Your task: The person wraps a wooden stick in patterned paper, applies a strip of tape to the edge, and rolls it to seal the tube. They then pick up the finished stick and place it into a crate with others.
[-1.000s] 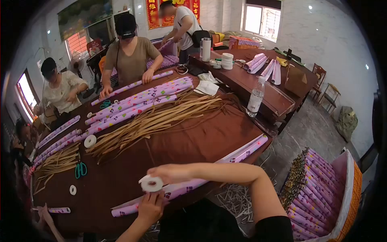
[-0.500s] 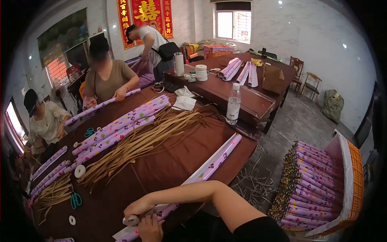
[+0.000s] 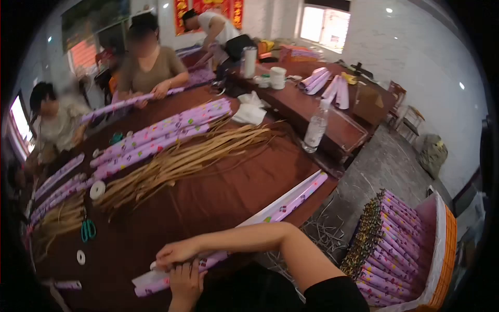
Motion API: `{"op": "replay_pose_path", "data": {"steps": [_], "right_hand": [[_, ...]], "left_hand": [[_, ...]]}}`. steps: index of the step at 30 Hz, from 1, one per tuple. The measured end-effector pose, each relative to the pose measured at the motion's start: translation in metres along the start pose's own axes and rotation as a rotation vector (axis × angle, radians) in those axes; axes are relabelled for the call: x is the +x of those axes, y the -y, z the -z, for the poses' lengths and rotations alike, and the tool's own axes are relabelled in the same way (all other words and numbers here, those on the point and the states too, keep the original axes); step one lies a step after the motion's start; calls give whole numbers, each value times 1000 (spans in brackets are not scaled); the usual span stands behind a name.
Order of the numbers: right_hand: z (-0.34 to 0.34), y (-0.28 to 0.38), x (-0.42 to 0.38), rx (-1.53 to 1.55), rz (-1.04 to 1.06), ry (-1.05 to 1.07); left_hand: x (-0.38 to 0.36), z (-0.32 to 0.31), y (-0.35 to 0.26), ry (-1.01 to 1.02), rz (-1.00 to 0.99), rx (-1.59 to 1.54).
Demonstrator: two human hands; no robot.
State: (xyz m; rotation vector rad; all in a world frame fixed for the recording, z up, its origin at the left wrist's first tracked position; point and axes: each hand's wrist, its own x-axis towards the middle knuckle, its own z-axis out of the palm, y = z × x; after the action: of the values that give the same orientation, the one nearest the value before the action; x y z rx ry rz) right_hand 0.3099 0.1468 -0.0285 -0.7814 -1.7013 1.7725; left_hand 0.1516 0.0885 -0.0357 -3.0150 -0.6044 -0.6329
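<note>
A long roll of purple patterned plastic sheet, with a white strip along its edge, lies slantwise along the table's near side. My left hand is closed over its near part, fingers pressed on the sheet. My right hand, its arm reaching across from the right, is closed just above, touching the left fingers. A bit of the white tape roll shows beside the right fingers; most of it is hidden by them. The near end of the sheet lies flat and loose to the left of my hands.
Brown strips, more purple rolls, teal scissors and tape rolls lie on the brown-covered table. A water bottle stands at the far corner. A crate of purple bundles stands right. Several people work across the table.
The view has shifted, so the scene sits differently. My hands stay together on the sheet; the tape roll, plain before, is now mostly covered by my right fingers.
</note>
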Motion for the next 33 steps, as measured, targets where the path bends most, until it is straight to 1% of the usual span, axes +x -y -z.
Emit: {"op": "replay_pose_path", "data": {"steps": [2,4,6,7,8,9,10,11,12,14,15,17,19,21,22,24,25,26,27,28,29,30,31,32,33], "right_hand": [[-5,1,3,-26,-6,-33],[-2,1,1,-114,30,-23],[-8,6,-2,-160,0,-72],[-6,-12,3,-192,106,-72],[-6,-14,2,-250,142,-65],[-7,-11,1,-270,130,-55],[-9,-9,1,-256,206,-31],[-11,-7,2,-245,279,-20],[-12,-6,2,-228,290,5],[-13,-3,2,-312,314,40],[-15,-2,0,-306,319,42],[-17,0,-2,-434,294,54],[-18,0,-3,-412,301,54],[-18,-1,-2,-390,310,49],[-18,-4,0,-399,340,42],[-17,-4,-1,-410,371,35],[-16,-3,-2,-500,368,3],[-16,-3,-2,-588,365,-28],[-17,-2,-2,-583,369,-26],[-17,-1,-2,-661,383,-47],[-18,0,-2,-741,397,-72],[-18,3,-2,-742,402,-79],[-18,6,-2,-756,352,-107],[-18,8,-2,-767,302,-135],[-19,8,-2,-763,303,-144]], "left_hand": [[-3,8,-4,27,75,-44],[-5,19,-6,-93,97,-93],[-19,29,-8,-276,139,-37],[-30,31,-4,-340,267,-81],[-41,32,-2,-415,382,-121],[-47,35,3,-472,552,-160],[-49,35,8,-538,707,-202],[-52,33,12,-594,819,-299],[-57,33,14,-591,840,-273],[-61,33,18,-581,879,-532],[-59,32,17,-588,879,-539],[-54,35,17,-570,873,-539],[-52,37,17,-553,861,-542],[-53,38,14,-602,941,-634],[-55,38,13,-597,936,-634],[-63,35,13,-644,920,-754],[-66,35,16,-644,920,-750],[-70,37,19,-608,863,-591],[-73,38,21,-568,805,-432],[-75,40,21,-565,805,-427],[-75,42,22,-551,880,-362],[-75,43,24,-538,951,-298],[-75,43,28,-535,942,-296],[-77,41,33,-559,986,-341],[-78,39,37,-581,1033,-387]]}}
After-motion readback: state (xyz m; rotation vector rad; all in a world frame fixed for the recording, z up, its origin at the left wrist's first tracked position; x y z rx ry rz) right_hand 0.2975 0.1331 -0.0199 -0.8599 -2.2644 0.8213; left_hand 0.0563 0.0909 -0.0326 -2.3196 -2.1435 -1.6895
